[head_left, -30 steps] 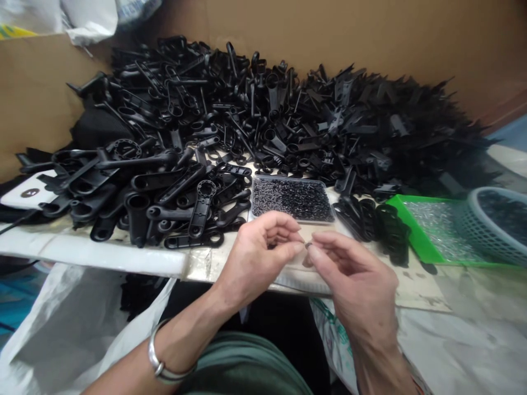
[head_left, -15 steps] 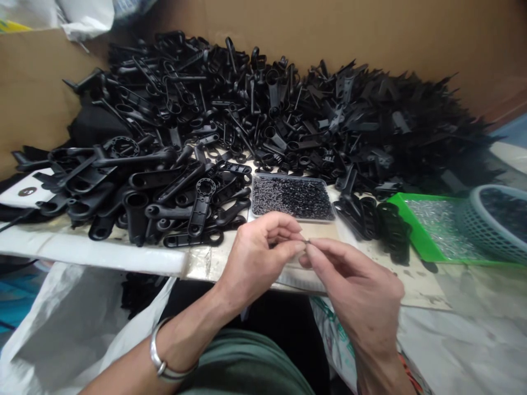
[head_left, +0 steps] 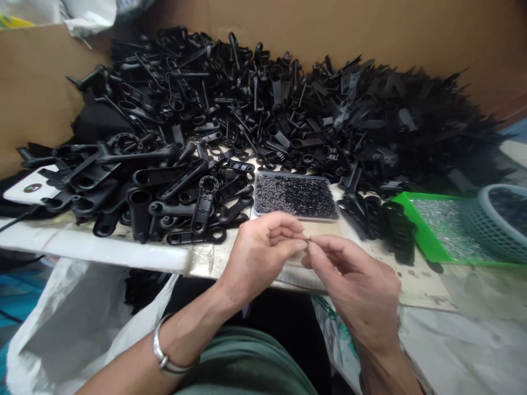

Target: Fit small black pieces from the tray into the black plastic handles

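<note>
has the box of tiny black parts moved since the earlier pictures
No, the box sits in the same spot on the table.

The tiny dark piece (head_left: 308, 240) between the bare left hand (head_left: 263, 252) and bare right hand (head_left: 360, 285) is partly covered and too small to identify. The right edge cuts off the round grey-blue perforated plastic basket (head_left: 498, 230), which hides part of the shallow green plastic tray (head_left: 426, 241). Blur merges the jagged black parts (head_left: 436, 131) behind them
</note>
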### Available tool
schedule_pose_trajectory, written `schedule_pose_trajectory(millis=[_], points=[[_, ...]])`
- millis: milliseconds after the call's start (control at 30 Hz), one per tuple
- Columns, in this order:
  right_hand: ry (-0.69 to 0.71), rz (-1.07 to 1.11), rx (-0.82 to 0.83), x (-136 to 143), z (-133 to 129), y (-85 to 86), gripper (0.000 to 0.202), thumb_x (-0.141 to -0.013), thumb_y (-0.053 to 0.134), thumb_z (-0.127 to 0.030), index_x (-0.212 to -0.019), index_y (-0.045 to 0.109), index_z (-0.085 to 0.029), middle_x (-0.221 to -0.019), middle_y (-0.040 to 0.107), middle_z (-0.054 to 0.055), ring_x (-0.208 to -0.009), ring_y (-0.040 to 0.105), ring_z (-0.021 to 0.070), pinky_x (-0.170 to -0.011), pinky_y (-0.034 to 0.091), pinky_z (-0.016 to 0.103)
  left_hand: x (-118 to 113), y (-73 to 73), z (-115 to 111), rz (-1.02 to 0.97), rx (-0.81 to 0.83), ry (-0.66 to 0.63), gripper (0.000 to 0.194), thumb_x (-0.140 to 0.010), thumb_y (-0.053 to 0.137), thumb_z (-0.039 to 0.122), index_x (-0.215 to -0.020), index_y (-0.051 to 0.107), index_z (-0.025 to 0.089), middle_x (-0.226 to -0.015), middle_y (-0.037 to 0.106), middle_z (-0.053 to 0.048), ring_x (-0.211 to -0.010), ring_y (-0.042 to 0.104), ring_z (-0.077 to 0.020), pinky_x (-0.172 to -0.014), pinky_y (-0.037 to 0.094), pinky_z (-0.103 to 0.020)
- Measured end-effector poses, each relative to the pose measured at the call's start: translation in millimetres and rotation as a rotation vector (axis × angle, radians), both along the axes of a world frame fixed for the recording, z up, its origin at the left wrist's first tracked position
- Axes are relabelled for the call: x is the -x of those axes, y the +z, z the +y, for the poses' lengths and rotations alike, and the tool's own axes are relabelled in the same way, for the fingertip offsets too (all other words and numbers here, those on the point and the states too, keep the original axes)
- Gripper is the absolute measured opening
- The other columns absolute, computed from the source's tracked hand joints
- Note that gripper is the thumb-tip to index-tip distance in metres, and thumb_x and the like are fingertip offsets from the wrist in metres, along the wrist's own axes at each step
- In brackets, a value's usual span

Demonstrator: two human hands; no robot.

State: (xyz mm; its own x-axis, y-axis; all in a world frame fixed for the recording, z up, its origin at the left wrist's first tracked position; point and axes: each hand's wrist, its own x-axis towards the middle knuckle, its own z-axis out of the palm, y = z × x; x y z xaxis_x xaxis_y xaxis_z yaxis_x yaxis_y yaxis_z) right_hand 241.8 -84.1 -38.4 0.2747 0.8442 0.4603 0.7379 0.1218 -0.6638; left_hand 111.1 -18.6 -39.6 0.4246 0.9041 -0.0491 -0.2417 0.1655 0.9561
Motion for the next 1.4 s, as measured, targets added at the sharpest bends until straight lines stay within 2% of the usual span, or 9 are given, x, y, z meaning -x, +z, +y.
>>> schedule_pose_trajectory(millis=[233,633,700,767,867,967,1100,1200,1400], points=[[-0.046,0.09,0.043,-1,-6,0.3,0.008,-0.084,0.067,-0.023,-0.091,0.07,-0.022,-0.064,0.069,-0.008,-0.054,0.064,0.0054,-0.058,0.052,0.013,-2,1.0,-2,-0.018,-0.033,0.012,0.014,-0.072,0.072,0.008,-0.083,0.065,0.014,-0.077,0.068,0.002,-0.074,0.065,-0.0076,-0.07,0.055,-0.015],[-0.068,-0.192,-0.136,3,-1,-1.8,0.005,-0.081,0.065,-0.013,-0.082,0.068,-0.017,-0.071,0.071,-0.002,-0.055,0.063,0.0074,-0.06,0.053,0.017,0,-1.2,-2,0.059,-0.092,-0.01,0.017,-0.073,0.071,0.006,-0.087,0.065,0.015,-0.08,0.07,0.001,-0.078,0.068,-0.0097,-0.072,0.056,-0.017],[-0.072,-0.171,-0.121,3,0,-2.0,0.004,-0.081,0.066,-0.013,-0.081,0.068,-0.017,-0.069,0.07,-0.002,-0.054,0.062,0.0073,-0.059,0.052,0.017,4,0.8,-2,0.104,-0.169,-0.017,0.018,-0.076,0.07,0.008,-0.091,0.064,0.016,-0.084,0.071,0.001,-0.082,0.069,-0.0111,-0.077,0.056,-0.02],[-0.067,-0.138,-0.091,2,0,-2.3,0.003,-0.081,0.066,-0.014,-0.08,0.068,-0.017,-0.066,0.069,-0.003,-0.052,0.061,0.007,-0.058,0.052,0.017,11,4.8,-2,0.229,-0.348,0.008,0.021,-0.079,0.068,0.009,-0.097,0.064,0.018,-0.091,0.072,0.001,-0.086,0.068,-0.0114,-0.081,0.055,-0.021],[-0.049,-0.119,-0.047,-1,-3,-4.1,0.003,-0.081,0.066,-0.015,-0.08,0.068,-0.017,-0.063,0.067,-0.004,-0.05,0.06,0.0066,-0.058,0.051,0.017,28,10.2,-5,0.589,-0.768,0.036,0.022,-0.083,0.064,0.01,-0.103,0.062,0.019,-0.102,0.071,0.0,-0.092,0.066,-0.0138,-0.081,0.051,-0.027],[-0.026,-0.15,-0.013,-6,-7,-7.8,0.004,-0.08,0.067,-0.015,-0.079,0.067,-0.018,-0.067,0.068,-0.004,-0.054,0.061,0.0073,-0.059,0.05,0.017,43,8.3,-6,0.949,-1.074,-0.048,0.019,-0.087,0.06,0.011,-0.105,0.06,0.019,-0.107,0.069,-0.002,-0.1,0.062,-0.021,-0.082,0.043,-0.037],[0.039,-0.211,0.027,-10,-9,-12.2,0.006,-0.08,0.067,-0.014,-0.078,0.066,-0.019,-0.07,0.07,-0.003,-0.056,0.062,0.0081,-0.059,0.05,0.018,51,-3.3,-7,1.147,-1.134,-0.125,0.014,-0.089,0.056,0.012,-0.102,0.059,0.016,-0.105,0.069,-0.003,-0.1,0.059,-0.0225,-0.078,0.038,-0.038],[0.085,-0.225,0.039,-12,-8,-13.1,0.005,-0.081,0.065,-0.014,-0.079,0.066,-0.019,-0.071,0.07,-0.003,-0.056,0.062,0.0081,-0.061,0.051,0.019,50,-10.2,-7,1.144,-1.125,-0.119,0.016,-0.091,0.052,0.009,-0.103,0.059,0.017,-0.104,0.069,-0.003,-0.098,0.058,-0.0205,-0.079,0.036,-0.037],[0.095,-0.211,0.079,-13,-5,-13.8,0.006,-0.082,0.062,-0.016,-0.08,0.066,-0.02,-0.073,0.071,-0.002,-0.056,0.064,0.0103,-0.062,0.053,0.021,46,-14.3,-7,1.18,-1.12,-0.074,0.016,-0.093,0.051,0.018,-0.108,0.057,0.018,-0.107,0.067,-0.005,-0.099,0.056,-0.0223,-0.08,0.033,-0.038]])
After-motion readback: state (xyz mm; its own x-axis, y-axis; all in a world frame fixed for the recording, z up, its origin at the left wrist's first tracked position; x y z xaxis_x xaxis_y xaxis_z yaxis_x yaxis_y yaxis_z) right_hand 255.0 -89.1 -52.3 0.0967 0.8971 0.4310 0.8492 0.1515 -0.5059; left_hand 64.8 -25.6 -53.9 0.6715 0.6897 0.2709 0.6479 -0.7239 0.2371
